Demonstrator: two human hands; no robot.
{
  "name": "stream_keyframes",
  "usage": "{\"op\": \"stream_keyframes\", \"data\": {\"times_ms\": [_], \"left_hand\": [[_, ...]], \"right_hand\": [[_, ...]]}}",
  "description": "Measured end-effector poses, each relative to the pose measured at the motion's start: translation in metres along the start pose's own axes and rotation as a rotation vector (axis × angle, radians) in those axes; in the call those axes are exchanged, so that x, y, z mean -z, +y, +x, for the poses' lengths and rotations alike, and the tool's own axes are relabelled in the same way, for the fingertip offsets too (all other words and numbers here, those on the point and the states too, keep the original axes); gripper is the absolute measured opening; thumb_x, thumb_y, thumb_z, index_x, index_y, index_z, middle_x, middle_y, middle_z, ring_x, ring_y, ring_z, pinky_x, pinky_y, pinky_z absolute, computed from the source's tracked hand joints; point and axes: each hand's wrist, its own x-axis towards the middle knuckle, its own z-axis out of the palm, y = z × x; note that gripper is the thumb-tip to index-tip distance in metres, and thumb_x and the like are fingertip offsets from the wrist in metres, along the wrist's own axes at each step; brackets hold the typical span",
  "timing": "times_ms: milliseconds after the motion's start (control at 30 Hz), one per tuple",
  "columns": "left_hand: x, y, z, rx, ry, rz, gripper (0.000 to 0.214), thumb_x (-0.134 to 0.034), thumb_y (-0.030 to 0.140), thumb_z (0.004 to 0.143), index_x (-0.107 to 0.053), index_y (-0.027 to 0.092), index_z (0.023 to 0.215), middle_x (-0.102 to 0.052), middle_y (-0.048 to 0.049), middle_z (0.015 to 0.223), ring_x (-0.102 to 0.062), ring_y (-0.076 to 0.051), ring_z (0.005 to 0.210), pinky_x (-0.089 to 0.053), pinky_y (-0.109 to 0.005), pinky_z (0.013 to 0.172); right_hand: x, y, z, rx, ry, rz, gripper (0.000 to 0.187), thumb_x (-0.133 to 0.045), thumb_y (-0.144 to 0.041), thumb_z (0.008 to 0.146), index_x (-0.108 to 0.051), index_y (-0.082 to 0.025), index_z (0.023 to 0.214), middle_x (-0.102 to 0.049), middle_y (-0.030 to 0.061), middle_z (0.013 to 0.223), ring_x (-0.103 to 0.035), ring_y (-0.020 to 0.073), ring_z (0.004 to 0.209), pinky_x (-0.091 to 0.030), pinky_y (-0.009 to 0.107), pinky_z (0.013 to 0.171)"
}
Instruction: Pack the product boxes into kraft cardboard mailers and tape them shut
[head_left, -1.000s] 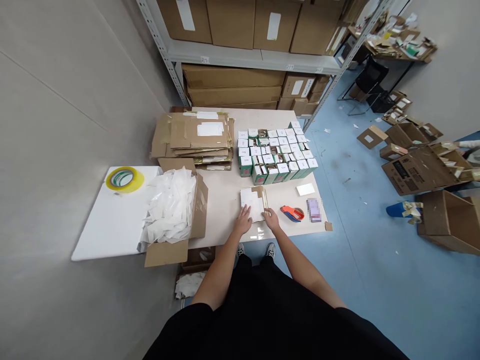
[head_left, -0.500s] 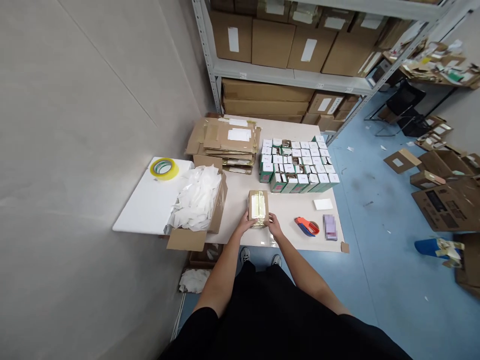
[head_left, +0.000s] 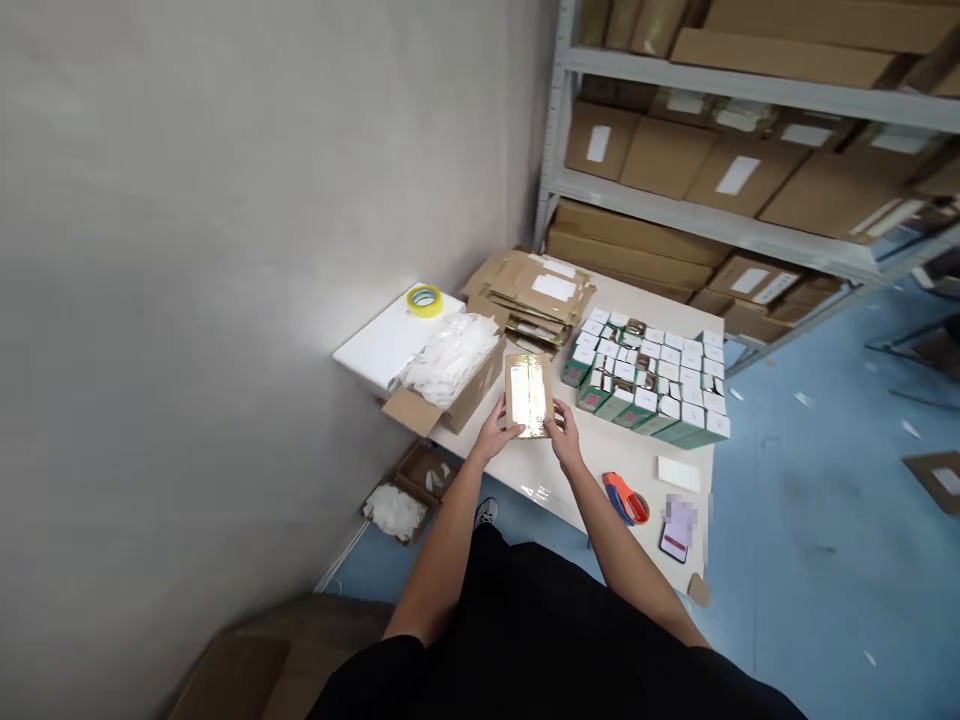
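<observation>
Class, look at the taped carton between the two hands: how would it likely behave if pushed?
The carton, held by the left hand and right hand, is probably fairly stiff: its edges look straight. Its boxy shape suggests sliding, not rolling. The shiny tape may feel slick.

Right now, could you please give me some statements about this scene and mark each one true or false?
1. The left hand and right hand hold the taped carton. True.
2. The yellow tape roll is on the floor. False: it lies on the white board.
3. The phone is in the right hand. False: it lies on the table.
4. The orange-and-blue tool lies on the table. True.
</observation>
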Motion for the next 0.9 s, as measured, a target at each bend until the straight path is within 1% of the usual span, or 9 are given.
{"op": "stream_keyframes", "data": {"times_ms": [100, 233, 300, 367, 433, 533, 700, 767, 900], "left_hand": [[0.002, -0.001, -0.045, -0.024, 0.108, -0.005, 0.106, -0.084, 0.039, 0.079, -0.026, 0.029, 0.166, -0.040, -0.0119, 0.165, -0.038, -0.035, 0.150, -0.052, -0.042, 0.109], [0.006, -0.012, -0.120, -0.005, 0.281, -0.028, 0.108, -0.083, 0.040, 0.080, -0.020, 0.029, 0.167, -0.045, -0.0114, 0.161, -0.048, -0.033, 0.144, -0.052, -0.043, 0.109], [0.011, -0.017, -0.161, 0.015, 0.376, -0.045, 0.109, -0.083, 0.042, 0.080, -0.019, 0.028, 0.167, -0.046, -0.0114, 0.161, -0.051, -0.033, 0.141, -0.051, -0.045, 0.109], [0.019, -0.021, -0.203, 0.028, 0.487, -0.055, 0.109, -0.084, 0.043, 0.079, -0.021, 0.028, 0.167, -0.046, -0.0108, 0.162, -0.050, -0.033, 0.142, -0.050, -0.046, 0.111], [0.030, -0.024, -0.246, 0.047, 0.618, -0.057, 0.110, -0.085, 0.044, 0.078, -0.023, 0.028, 0.167, -0.046, -0.0099, 0.162, -0.048, -0.033, 0.144, -0.049, -0.045, 0.113], [0.050, -0.033, -0.311, 0.067, 0.816, -0.072, 0.110, -0.086, 0.046, 0.076, -0.026, 0.026, 0.166, -0.048, -0.0108, 0.160, -0.049, -0.033, 0.143, -0.047, -0.045, 0.114], [0.084, -0.060, -0.419, 0.049, 1.109, -0.128, 0.106, -0.086, 0.046, 0.075, -0.033, 0.024, 0.164, -0.052, -0.0119, 0.157, -0.051, -0.034, 0.141, -0.043, -0.048, 0.118], [0.099, -0.073, -0.461, 0.042, 1.200, -0.179, 0.108, -0.089, 0.045, 0.072, -0.035, 0.022, 0.163, -0.053, -0.0129, 0.156, -0.052, -0.035, 0.140, -0.043, -0.049, 0.118], [0.133, -0.094, -0.542, 0.026, 1.292, -0.304, 0.115, -0.091, 0.046, 0.066, -0.035, 0.019, 0.162, -0.057, -0.0135, 0.152, -0.056, -0.035, 0.137, -0.045, -0.048, 0.116]], "right_hand": [[-0.007, -0.003, -0.024, 0.021, -0.101, -0.012, 0.056, -0.062, -0.041, 0.086, -0.055, -0.029, 0.140, -0.061, 0.0092, 0.137, -0.063, 0.0235, 0.109, -0.057, 0.039, 0.089], [-0.020, 0.001, -0.067, -0.009, -0.279, -0.007, 0.055, -0.062, -0.042, 0.087, -0.056, -0.030, 0.140, -0.060, 0.0094, 0.138, -0.063, 0.0243, 0.111, -0.058, 0.039, 0.088], [-0.031, 0.005, -0.089, -0.030, -0.387, -0.018, 0.055, -0.064, -0.041, 0.086, -0.056, -0.030, 0.139, -0.061, 0.0092, 0.138, -0.063, 0.0245, 0.111, -0.058, 0.039, 0.089], [-0.049, 0.009, -0.110, -0.038, -0.508, -0.039, 0.056, -0.065, -0.041, 0.085, -0.056, -0.029, 0.139, -0.062, 0.0093, 0.136, -0.064, 0.0246, 0.110, -0.058, 0.040, 0.090], [-0.073, 0.013, -0.132, -0.031, -0.642, -0.055, 0.057, -0.066, -0.042, 0.085, -0.057, -0.027, 0.139, -0.064, 0.0095, 0.132, -0.064, 0.0247, 0.107, -0.058, 0.040, 0.089], [-0.118, 0.022, -0.171, -0.012, -0.845, -0.060, 0.058, -0.066, -0.042, 0.084, -0.058, -0.025, 0.139, -0.067, 0.0100, 0.127, -0.065, 0.0246, 0.103, -0.058, 0.040, 0.089], [-0.200, 0.049, -0.255, -0.025, -1.088, -0.129, 0.058, -0.066, -0.040, 0.080, -0.061, -0.025, 0.136, -0.068, 0.0089, 0.122, -0.065, 0.0236, 0.098, -0.057, 0.038, 0.087], [-0.230, 0.063, -0.293, -0.066, -1.186, -0.157, 0.059, -0.066, -0.039, 0.079, -0.060, -0.027, 0.136, -0.069, 0.0080, 0.119, -0.066, 0.0227, 0.095, -0.057, 0.037, 0.085], [-0.287, 0.090, -0.372, -0.128, -1.344, -0.222, 0.061, -0.067, -0.038, 0.077, -0.059, -0.025, 0.137, -0.071, 0.0079, 0.116, -0.066, 0.0207, 0.086, -0.057, 0.036, 0.080]]}}
